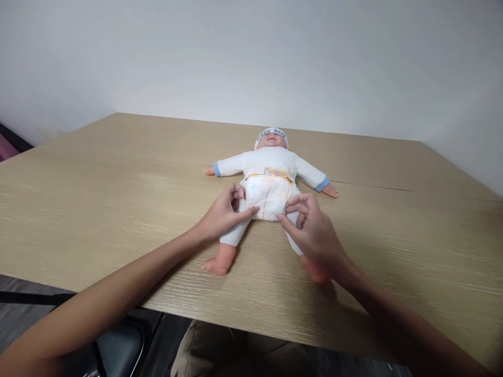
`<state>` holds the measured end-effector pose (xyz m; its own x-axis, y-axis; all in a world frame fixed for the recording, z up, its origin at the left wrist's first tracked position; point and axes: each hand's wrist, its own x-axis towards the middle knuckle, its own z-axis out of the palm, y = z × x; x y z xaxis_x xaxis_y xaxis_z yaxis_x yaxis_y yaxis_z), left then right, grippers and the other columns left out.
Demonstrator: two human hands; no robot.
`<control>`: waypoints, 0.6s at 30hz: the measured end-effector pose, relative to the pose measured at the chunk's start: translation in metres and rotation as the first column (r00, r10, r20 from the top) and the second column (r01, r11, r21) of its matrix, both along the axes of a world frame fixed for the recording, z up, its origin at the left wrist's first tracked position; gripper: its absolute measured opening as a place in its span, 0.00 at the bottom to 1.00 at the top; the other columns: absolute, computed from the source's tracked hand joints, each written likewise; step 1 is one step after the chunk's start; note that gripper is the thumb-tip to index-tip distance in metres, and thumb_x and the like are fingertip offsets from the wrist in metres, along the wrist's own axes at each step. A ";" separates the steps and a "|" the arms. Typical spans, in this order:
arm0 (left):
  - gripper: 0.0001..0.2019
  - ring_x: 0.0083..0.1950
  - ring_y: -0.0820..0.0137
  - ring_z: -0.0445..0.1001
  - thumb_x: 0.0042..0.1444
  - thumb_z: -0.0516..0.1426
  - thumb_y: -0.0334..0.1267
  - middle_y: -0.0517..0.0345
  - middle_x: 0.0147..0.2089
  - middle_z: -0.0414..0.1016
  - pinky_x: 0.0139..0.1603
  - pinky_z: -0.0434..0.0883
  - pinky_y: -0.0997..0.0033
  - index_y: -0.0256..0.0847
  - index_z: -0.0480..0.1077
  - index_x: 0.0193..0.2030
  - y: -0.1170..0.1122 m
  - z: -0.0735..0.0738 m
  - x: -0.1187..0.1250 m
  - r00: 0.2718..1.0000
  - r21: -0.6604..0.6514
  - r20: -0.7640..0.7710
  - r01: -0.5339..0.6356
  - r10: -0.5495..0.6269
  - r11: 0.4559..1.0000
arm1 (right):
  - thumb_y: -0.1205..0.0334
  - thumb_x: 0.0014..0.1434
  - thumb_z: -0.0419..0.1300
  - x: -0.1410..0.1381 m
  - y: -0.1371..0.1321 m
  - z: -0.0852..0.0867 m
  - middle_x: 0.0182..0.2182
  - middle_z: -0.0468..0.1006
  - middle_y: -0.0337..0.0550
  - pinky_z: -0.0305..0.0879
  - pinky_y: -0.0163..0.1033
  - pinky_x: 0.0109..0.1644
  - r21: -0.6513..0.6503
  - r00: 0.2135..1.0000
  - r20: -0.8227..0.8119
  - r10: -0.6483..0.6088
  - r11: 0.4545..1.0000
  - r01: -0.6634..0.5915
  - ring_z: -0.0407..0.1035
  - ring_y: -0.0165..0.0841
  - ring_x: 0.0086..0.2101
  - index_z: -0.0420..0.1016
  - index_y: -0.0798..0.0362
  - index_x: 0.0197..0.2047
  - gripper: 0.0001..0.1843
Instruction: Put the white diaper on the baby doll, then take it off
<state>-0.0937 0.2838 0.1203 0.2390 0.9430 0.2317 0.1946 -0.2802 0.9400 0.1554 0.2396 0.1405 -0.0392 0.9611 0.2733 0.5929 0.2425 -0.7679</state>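
Observation:
A baby doll [271, 158] lies on its back on the table, arms spread and feet toward me. It wears a white suit with blue cuffs and a white cap with blue lettering. Around its hips is a white diaper [266, 191] with an orange-patterned waistband. My left hand [228, 209] is at the diaper's left leg edge, thumb along the front and fingers curled at the side. On the opposite leg edge, my right hand [310, 220] pinches the diaper between thumb and fingers. The right hand partly covers the doll's leg on that side.
The wooden table [118, 209] has a seam across it behind the doll's arms. A pale wall [236, 63] rises behind. Below the front edge are my legs [228, 351] and a black chair [121, 345] at left. Something pink and black [10, 144] shows at far left.

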 end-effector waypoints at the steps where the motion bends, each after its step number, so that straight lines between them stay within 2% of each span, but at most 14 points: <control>1: 0.24 0.34 0.73 0.59 0.59 0.73 0.45 0.66 0.38 0.63 0.37 0.60 0.69 0.46 0.59 0.44 0.001 -0.001 0.000 0.999 -0.028 0.043 -0.012 0.013 1.000 | 0.46 0.64 0.70 0.003 0.001 0.002 0.44 0.88 0.44 0.65 0.43 0.36 -0.008 1.000 -0.020 -0.002 1.000 0.002 0.70 0.33 0.25 0.69 0.47 0.50 0.20; 5: 0.31 0.33 0.73 0.63 0.53 0.76 0.47 0.64 0.41 0.74 0.36 0.61 0.70 0.47 0.61 0.50 0.000 -0.005 0.000 0.983 -0.193 0.173 -0.032 0.066 0.981 | 0.44 0.67 0.70 0.010 0.001 0.009 0.42 0.90 0.43 0.65 0.44 0.35 -0.023 1.000 -0.005 0.025 0.999 -0.025 0.71 0.33 0.24 0.76 0.46 0.44 0.16; 8: 0.30 0.34 0.71 0.68 0.53 0.77 0.48 0.59 0.45 0.79 0.36 0.63 0.69 0.45 0.67 0.54 -0.003 -0.003 -0.002 0.988 -0.227 0.127 -0.059 0.090 0.972 | 0.46 0.68 0.69 0.010 0.000 0.011 0.42 0.90 0.42 0.64 0.45 0.36 0.001 0.995 0.089 0.040 0.999 -0.041 0.71 0.34 0.24 0.81 0.46 0.42 0.13; 11: 0.22 0.38 0.68 0.73 0.57 0.75 0.50 0.54 0.46 0.81 0.38 0.66 0.67 0.42 0.76 0.50 -0.003 0.004 -0.005 1.000 -0.151 0.001 -0.012 0.012 0.988 | 0.48 0.68 0.68 0.008 -0.001 0.010 0.39 0.89 0.41 0.63 0.45 0.39 0.005 0.981 0.186 0.049 0.999 -0.051 0.74 0.38 0.30 0.84 0.45 0.44 0.10; 13: 0.18 0.37 0.67 0.72 0.60 0.72 0.53 0.55 0.43 0.81 0.37 0.65 0.67 0.42 0.79 0.46 -0.003 0.010 -0.006 0.994 -0.120 -0.097 0.039 -0.051 0.992 | 0.49 0.69 0.67 0.004 0.000 0.009 0.39 0.88 0.42 0.64 0.46 0.42 0.011 0.973 0.215 0.082 0.996 -0.086 0.76 0.41 0.36 0.84 0.46 0.42 0.10; 15: 0.18 0.35 0.67 0.71 0.61 0.71 0.55 0.56 0.39 0.80 0.35 0.64 0.67 0.42 0.81 0.44 -0.002 0.014 -0.007 0.984 -0.149 -0.156 0.063 -0.087 0.987 | 0.49 0.69 0.67 0.001 0.001 0.008 0.39 0.86 0.44 0.65 0.46 0.45 0.015 0.974 0.195 0.111 0.993 -0.117 0.76 0.42 0.39 0.82 0.47 0.39 0.12; 16: 0.18 0.36 0.67 0.72 0.61 0.71 0.55 0.56 0.39 0.81 0.35 0.65 0.67 0.42 0.81 0.45 -0.001 0.016 -0.007 0.984 -0.186 -0.150 0.072 -0.100 0.980 | 0.49 0.69 0.67 -0.001 0.002 0.007 0.38 0.85 0.43 0.65 0.46 0.45 0.009 0.980 0.164 0.113 0.993 -0.116 0.75 0.42 0.39 0.81 0.48 0.37 0.13; 18: 0.19 0.42 0.62 0.78 0.61 0.72 0.54 0.52 0.46 0.84 0.39 0.70 0.65 0.43 0.82 0.50 0.000 0.017 -0.008 0.991 -0.283 -0.043 0.112 -0.129 0.952 | 0.47 0.68 0.68 -0.003 0.004 0.006 0.33 0.82 0.41 0.65 0.44 0.43 -0.047 0.993 0.076 0.090 0.995 -0.087 0.73 0.39 0.36 0.80 0.48 0.35 0.15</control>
<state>-0.1016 0.2838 0.1375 0.3601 0.9312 -0.0555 0.2343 -0.0327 0.9716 0.1524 0.2436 0.1464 -0.1439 0.9638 0.2244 0.6289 0.2642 -0.7313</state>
